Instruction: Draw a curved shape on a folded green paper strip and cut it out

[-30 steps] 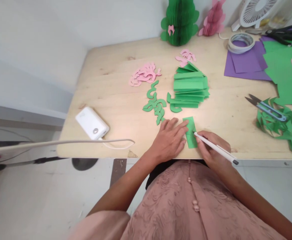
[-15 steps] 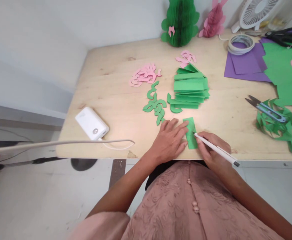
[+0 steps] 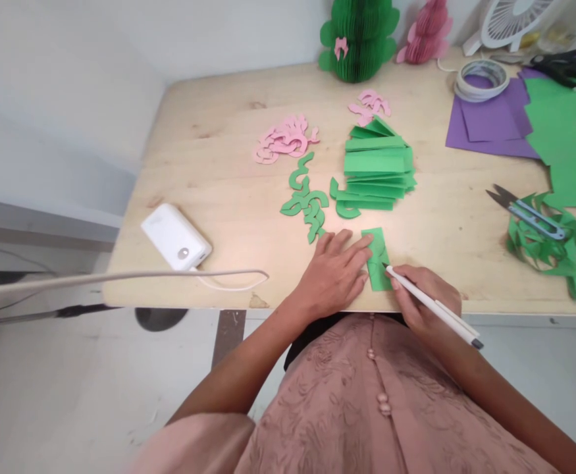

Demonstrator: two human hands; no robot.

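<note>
A small green paper strip point(image 3: 378, 275) lies near the table's front edge, with thin dark lines on it. My left hand point(image 3: 334, 273) rests flat with fingers spread, its fingertips on the strip's left side. Pinched in my right hand point(image 3: 426, 296) is a white pen point(image 3: 433, 306), its tip on the strip's right part. Beyond the strip stands a fanned stack of folded green paper point(image 3: 376, 164). Curved green cutouts point(image 3: 312, 204) lie up and left of it, and pink cutouts point(image 3: 285, 139) farther back.
At the left are a white power bank point(image 3: 174, 236) and its cable. Small blue-handled scissors point(image 3: 537, 218) rest on green scraps at the right. Behind them are green sheets point(image 3: 574, 171), purple paper point(image 3: 490, 122), tape point(image 3: 482, 80), black scissors point(image 3: 567, 64) and a fan.
The view has shifted slightly. My right hand and the pen have moved a little right, and the pen lies at a slightly different slant. My left hand still holds its place on the strip.
</note>
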